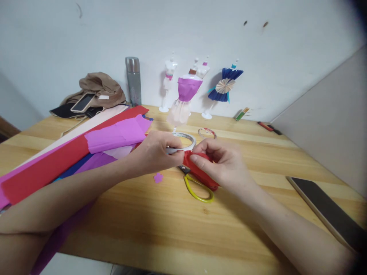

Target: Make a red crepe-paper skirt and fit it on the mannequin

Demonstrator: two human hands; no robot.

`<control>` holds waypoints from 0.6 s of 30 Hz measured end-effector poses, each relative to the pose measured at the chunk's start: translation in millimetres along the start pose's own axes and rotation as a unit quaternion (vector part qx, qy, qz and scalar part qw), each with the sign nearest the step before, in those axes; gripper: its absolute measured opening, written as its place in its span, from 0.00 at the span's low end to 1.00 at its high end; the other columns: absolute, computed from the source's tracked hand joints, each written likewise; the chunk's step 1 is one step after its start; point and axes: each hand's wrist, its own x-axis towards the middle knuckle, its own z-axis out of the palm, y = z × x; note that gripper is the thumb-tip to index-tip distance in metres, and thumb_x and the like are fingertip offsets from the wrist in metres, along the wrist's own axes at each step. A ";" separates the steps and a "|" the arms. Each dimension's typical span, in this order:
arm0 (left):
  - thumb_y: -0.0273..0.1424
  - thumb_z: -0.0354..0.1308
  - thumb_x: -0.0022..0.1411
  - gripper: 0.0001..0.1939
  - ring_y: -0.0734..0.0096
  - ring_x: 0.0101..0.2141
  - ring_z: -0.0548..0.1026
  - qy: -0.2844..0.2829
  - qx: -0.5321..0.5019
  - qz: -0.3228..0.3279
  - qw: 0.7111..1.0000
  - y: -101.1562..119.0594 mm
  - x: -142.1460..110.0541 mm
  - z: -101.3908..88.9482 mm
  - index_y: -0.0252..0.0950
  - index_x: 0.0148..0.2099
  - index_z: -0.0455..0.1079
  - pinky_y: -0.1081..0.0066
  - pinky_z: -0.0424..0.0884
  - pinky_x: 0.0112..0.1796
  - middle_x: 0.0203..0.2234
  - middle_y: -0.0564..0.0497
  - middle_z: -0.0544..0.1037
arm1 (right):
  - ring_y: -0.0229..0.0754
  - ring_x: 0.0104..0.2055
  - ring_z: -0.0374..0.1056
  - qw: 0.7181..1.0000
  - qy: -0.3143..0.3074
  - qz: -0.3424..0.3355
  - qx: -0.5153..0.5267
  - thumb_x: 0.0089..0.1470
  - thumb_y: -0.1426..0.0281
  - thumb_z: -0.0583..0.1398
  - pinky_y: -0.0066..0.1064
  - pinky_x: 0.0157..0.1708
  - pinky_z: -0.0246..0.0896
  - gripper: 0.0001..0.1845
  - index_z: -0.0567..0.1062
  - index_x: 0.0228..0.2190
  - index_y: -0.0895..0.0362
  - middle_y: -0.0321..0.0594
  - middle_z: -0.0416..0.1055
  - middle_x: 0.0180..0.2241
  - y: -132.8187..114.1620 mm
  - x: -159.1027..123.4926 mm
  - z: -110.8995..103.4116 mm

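Both my hands meet over the middle of a wooden table (160, 225). My left hand (156, 152) is closed, its fingertips pinching the end of a strip of red crepe paper (200, 175). My right hand (222, 162) is curled round the same red strip from the other side. Yellow-handled scissors (197, 191) lie on the table just under the strip. A roll of white tape (186, 139) sits right behind my hands, partly hidden by them.
Long sheets of red, pink and purple crepe paper (71, 152) lie at the left. Three small mannequins in paper dresses (186, 91) stand at the back by a grey flask (133, 81). A tablet (329, 210) lies at the right edge. A small purple paper scrap (158, 177) lies near.
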 end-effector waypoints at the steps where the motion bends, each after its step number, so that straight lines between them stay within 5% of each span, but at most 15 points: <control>1: 0.24 0.54 0.54 0.11 0.79 0.22 0.61 0.005 -0.001 0.002 1.000 -0.2 0.1 0.4 0.32 0.21 0.69 0.77 0.54 0.22 0.15 0.57 0.64 | 0.37 0.20 0.62 1.000 -0.003 0.003 0.001 0.48 0.66 0.64 0.28 0.19 0.58 0.10 0.70 0.21 0.54 0.35 0.70 0.19 -0.3 -0.1 -0.1; 18: 0.25 0.55 0.55 0.10 0.79 0.22 0.63 0.030 -0.003 0.024 0.999 -0.2 -1.7 1.9 0.33 0.21 0.67 0.76 0.58 0.23 0.17 0.55 0.68 | 0.37 0.19 0.63 1.000 0.006 0.023 0.006 0.49 0.63 0.64 0.29 0.18 0.58 0.13 0.70 0.20 0.53 0.35 0.70 0.18 1.6 -0.5 0.9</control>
